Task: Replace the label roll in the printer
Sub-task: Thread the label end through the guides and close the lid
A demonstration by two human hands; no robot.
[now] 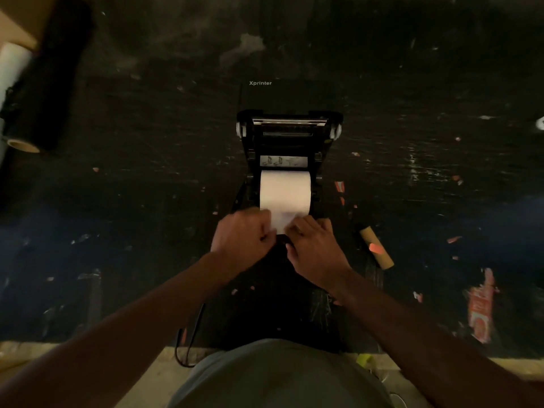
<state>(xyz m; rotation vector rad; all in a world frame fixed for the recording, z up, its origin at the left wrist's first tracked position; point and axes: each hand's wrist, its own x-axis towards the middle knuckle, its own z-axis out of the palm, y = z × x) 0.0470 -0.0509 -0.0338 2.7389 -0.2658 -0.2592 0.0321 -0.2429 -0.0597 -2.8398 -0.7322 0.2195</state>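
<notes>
A black label printer [290,136] stands on the dark table with its lid swung open away from me. A white label roll [285,189] lies in its bay. The roll's loose end [282,223] hangs toward me. My left hand [243,240] pinches the left side of that end, and my right hand [316,248] pinches its right side, both just in front of the roll. An empty cardboard core [376,248] with a red scrap on it lies to the right of the printer.
A black film roll [44,81] on a cardboard tube and a white roll [11,66] lie at the far left. Red paper scraps [481,304] dot the scuffed table on the right. A black cable [188,334] runs off the near edge.
</notes>
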